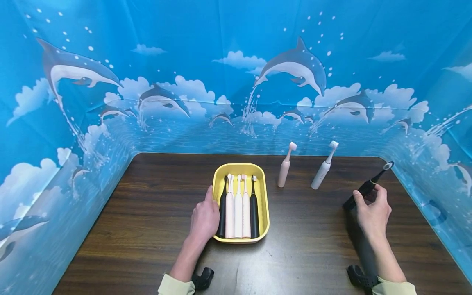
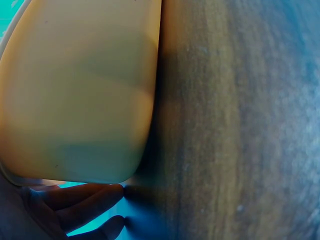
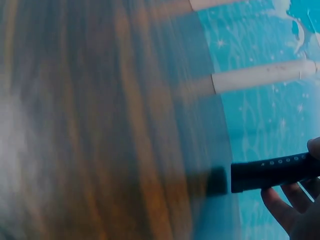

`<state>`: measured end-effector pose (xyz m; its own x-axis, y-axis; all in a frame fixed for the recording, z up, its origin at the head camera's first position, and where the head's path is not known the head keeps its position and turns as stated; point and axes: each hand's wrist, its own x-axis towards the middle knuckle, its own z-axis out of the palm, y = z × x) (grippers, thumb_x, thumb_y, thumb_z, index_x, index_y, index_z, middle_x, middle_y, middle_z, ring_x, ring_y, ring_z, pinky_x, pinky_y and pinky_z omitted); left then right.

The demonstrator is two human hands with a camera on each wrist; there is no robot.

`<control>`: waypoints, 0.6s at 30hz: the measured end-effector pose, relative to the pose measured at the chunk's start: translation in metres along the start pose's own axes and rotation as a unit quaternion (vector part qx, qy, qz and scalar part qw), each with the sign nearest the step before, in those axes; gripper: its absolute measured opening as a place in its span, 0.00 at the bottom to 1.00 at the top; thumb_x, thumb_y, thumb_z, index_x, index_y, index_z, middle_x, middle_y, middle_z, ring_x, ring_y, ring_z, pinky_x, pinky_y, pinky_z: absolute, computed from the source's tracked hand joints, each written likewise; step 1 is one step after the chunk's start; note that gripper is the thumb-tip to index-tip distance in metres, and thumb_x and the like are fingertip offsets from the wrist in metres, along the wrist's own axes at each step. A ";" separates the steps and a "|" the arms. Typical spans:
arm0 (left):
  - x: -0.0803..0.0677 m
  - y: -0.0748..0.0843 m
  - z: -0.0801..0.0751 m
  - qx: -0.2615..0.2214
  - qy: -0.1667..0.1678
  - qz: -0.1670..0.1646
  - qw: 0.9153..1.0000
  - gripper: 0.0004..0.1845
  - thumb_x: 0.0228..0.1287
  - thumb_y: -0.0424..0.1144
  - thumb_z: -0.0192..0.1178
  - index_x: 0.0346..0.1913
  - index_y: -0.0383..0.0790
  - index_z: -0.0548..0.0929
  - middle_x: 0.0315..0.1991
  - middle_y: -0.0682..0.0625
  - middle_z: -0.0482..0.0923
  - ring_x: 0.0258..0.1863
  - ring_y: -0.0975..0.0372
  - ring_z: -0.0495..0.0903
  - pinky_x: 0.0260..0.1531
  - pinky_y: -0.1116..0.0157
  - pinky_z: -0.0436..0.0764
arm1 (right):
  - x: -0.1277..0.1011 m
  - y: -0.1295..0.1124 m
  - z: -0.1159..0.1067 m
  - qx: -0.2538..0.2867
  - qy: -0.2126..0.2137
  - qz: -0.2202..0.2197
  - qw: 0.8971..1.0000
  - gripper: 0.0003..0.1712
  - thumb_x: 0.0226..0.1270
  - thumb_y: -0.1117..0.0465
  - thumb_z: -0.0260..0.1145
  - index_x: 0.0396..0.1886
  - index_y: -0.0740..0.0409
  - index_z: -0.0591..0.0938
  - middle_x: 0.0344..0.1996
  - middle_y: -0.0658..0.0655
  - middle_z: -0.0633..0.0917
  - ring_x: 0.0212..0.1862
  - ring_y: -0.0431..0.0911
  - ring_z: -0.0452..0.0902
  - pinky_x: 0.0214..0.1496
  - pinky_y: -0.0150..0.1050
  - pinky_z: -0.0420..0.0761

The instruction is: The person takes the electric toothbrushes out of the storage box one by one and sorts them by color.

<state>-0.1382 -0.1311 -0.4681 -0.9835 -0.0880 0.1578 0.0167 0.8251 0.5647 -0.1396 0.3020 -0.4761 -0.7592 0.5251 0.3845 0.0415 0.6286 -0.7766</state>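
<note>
Holding a black toothbrush (image 1: 365,189) in our right hand (image 1: 373,215), we keep it tilted, its bottom end low near the table (image 1: 147,229) and its brush head pointing up and away toward the blue wall. Our fingers (image 3: 280,207) curl round the black handle — the wrist view shows them wrapped under it, with the end of the handle sticking out past them.

Our left hand (image 1: 204,219) rests against the left side of the yellow tray (image 1: 265,213). The fingers lie fairly straight along the tray's wall and do not grip anything. From the left wrist we see the tray's yellow wall close up, with our fingertips (image 2: 85,200) just under it.

Inside the tray lie five toothbrushes side by side, heads pointing away from us — a black one (image 1: 222,213) on the left, three pale ones (image 1: 237,211) in the middle, and another black one (image 1: 254,213) on the right.

Two more stand upright on the table beyond the tray, to its right: a pink toothbrush (image 1: 284,169) and a white toothbrush (image 1: 322,170), near each other but apart.
</note>
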 end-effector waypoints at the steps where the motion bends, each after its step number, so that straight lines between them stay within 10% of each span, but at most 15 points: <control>1: 0.000 0.000 0.000 0.000 0.000 0.001 1.000 0.27 0.76 0.33 0.50 0.75 0.32 0.67 0.31 0.32 0.84 0.33 0.40 0.85 0.31 0.43 0.78 | 0.001 0.002 -0.001 0.001 0.006 0.008 1.000 0.27 0.72 0.61 0.67 0.65 0.67 0.73 0.52 0.71 0.84 0.44 0.37 0.82 0.45 0.26 0.66; 5: 0.000 0.000 0.001 -0.002 0.001 0.004 1.000 0.26 0.76 0.32 0.50 0.74 0.32 0.67 0.33 0.30 0.84 0.33 0.39 0.85 0.31 0.43 0.78 | 0.005 0.008 -0.005 0.008 0.025 0.028 0.999 0.27 0.71 0.61 0.68 0.65 0.66 0.73 0.54 0.69 0.84 0.36 0.13 0.65 0.47 0.23 0.66; 18: 0.001 0.000 0.001 -0.009 -0.003 -0.007 1.000 0.27 0.76 0.34 0.50 0.75 0.33 0.66 0.36 0.29 0.84 0.36 0.38 0.85 0.33 0.42 0.78 | 0.008 0.009 -0.007 -0.021 0.002 0.047 0.999 0.27 0.71 0.58 0.67 0.65 0.65 0.74 0.54 0.70 0.84 0.44 0.29 0.80 0.43 0.19 0.68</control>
<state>-0.1393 -0.1307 -0.4691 -0.9846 -0.0972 0.1450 0.0052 0.8138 0.5811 -0.1403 0.3160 -0.4768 -0.7481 0.5848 0.3135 0.1395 0.6005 -0.7873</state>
